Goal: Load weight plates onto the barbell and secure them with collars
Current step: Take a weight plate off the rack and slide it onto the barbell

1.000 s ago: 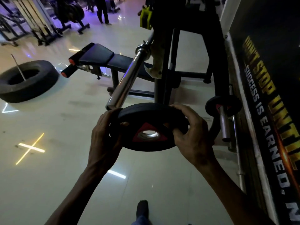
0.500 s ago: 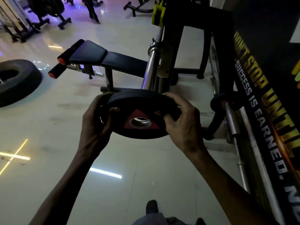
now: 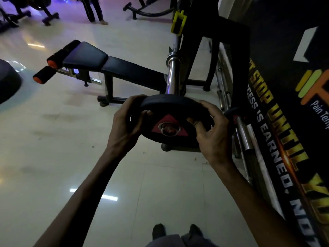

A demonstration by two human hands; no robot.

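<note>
I hold a small black weight plate [image 3: 175,111] with a red triangle around its centre hole. My left hand [image 3: 124,125] grips its left rim and my right hand [image 3: 213,132] grips its right rim. The chrome barbell sleeve [image 3: 172,75] runs away from me, resting on the black rack [image 3: 238,68]. The sleeve's end shows inside the plate's centre hole, so the plate sits on the tip of the sleeve. A yellow collar [image 3: 178,23] hangs up near the rack.
A black bench [image 3: 110,66] with orange-capped rollers stands left of the bar. Spare bars and a small plate [image 3: 236,114] lean against the wall banner on the right. A large tyre [image 3: 7,82] lies far left. A person's legs [image 3: 94,9] stand at the back.
The plate was below the sleeve's end, then lifted in front of it. Now its centre hole is over the sleeve's tip. Both hands kept their grip.
</note>
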